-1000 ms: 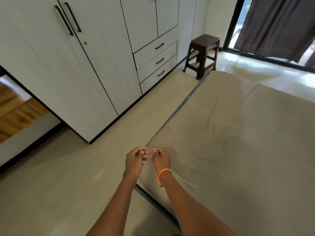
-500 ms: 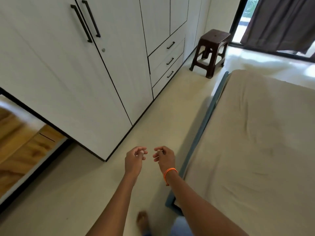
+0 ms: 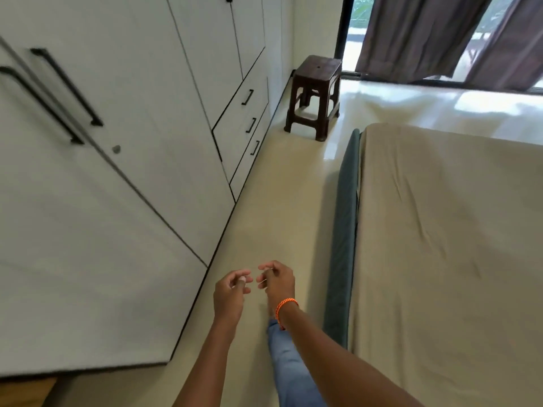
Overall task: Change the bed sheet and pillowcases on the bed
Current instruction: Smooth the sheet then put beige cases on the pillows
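Note:
A bed with a beige sheet [image 3: 446, 236] over the mattress fills the right side, edged by a dark green bed frame [image 3: 342, 230]. The sheet lies flat with a few creases. No pillow shows. My left hand [image 3: 230, 292] and my right hand [image 3: 277, 282], which wears an orange wrist band, hang close together over the floor to the left of the bed. Both have loosely curled fingers and hold nothing. Neither touches the bed.
A white wardrobe [image 3: 123, 160] with black handles and drawers [image 3: 249, 124] lines the left wall. A dark brown stool [image 3: 316, 95] stands at the far end of the aisle. Dark curtains [image 3: 440, 36] hang at the window. My jeans leg [image 3: 289, 368] is on the cream floor.
The view has swung left and I have stepped off the bed's corner into the aisle. My hands were over the sheet's corner and are now over the floor, posture unchanged.

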The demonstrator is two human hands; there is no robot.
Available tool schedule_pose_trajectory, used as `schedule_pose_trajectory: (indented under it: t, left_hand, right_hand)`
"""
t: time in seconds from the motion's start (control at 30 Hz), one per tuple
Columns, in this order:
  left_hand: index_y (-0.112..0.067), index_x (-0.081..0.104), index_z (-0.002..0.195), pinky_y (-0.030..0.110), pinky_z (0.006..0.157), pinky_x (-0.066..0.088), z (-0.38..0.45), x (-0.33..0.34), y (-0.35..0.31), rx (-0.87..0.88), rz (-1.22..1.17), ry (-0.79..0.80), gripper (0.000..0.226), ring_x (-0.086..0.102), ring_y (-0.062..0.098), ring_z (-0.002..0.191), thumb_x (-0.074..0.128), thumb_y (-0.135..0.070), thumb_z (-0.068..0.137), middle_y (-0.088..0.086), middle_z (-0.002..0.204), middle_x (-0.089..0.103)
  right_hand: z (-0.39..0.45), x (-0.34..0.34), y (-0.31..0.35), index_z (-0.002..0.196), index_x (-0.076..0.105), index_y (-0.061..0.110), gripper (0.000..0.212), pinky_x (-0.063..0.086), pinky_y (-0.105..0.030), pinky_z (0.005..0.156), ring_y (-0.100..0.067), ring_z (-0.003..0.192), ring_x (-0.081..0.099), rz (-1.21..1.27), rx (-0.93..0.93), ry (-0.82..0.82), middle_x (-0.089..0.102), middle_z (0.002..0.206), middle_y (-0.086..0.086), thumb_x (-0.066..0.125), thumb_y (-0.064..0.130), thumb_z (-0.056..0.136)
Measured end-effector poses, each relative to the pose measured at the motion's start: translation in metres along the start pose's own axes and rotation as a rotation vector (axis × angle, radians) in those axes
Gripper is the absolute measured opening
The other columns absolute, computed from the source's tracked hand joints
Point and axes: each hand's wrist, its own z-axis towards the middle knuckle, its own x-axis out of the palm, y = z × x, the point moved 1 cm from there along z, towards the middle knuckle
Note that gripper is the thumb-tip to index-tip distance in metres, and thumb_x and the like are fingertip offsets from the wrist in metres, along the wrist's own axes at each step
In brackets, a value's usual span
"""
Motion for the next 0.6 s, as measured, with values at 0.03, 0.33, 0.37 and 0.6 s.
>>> schedule_pose_trajectory:
  t: [0.03,0.33,0.37,0.6]
  left_hand:
    - [-0.028,0.076,0.105,0.038,0.075,0.057,0.02,0.004,-0.01,0.0,0.018,0.014,0.029,0.073,0.017,0.082,0.052,-0.012,0.104,-0.008,0.094,0.079]
    - [-0.028,0.075,0.103,0.035,0.072,0.055,0.271,0.114,-0.183,0.07,0.175,0.217,0.029,0.072,0.018,0.086,0.051,-0.01,0.106,-0.007,0.095,0.078]
    - [-0.028,0.075,0.104,0.035,0.071,0.054,0.294,0.131,-0.205,0.088,0.172,0.248,0.029,0.072,0.018,0.086,0.051,-0.011,0.106,-0.007,0.096,0.078]
    - [-0.025,0.076,0.106,0.03,0.067,0.052,0.435,0.253,-0.333,0.146,0.176,0.476,0.03,0.07,0.021,0.085,0.05,-0.009,0.105,-0.003,0.098,0.078]
  right_hand:
    - [0.021,0.005,0.007,0.091,0.071,0.007,0.029,0.044,-0.021,0.049,-0.016,0.054,0.062,0.016,0.014,-0.018,0.07,0.067,-0.009,0.044,-0.003,0.095]
    - [0.258,-0.035,0.15,0.091,0.071,0.01,0.029,0.052,-0.021,0.056,-0.01,0.055,0.061,0.071,0.037,-0.262,0.07,0.069,-0.007,0.044,-0.001,0.098]
    - [0.282,-0.044,0.168,0.09,0.071,0.012,0.03,0.052,-0.022,0.056,-0.01,0.056,0.062,0.071,0.029,-0.303,0.071,0.07,-0.008,0.045,-0.001,0.097]
    - [0.437,-0.114,0.282,0.088,0.073,0.015,0.029,0.059,-0.037,0.067,-0.011,0.056,0.064,0.129,-0.023,-0.588,0.071,0.067,-0.006,0.049,0.001,0.098]
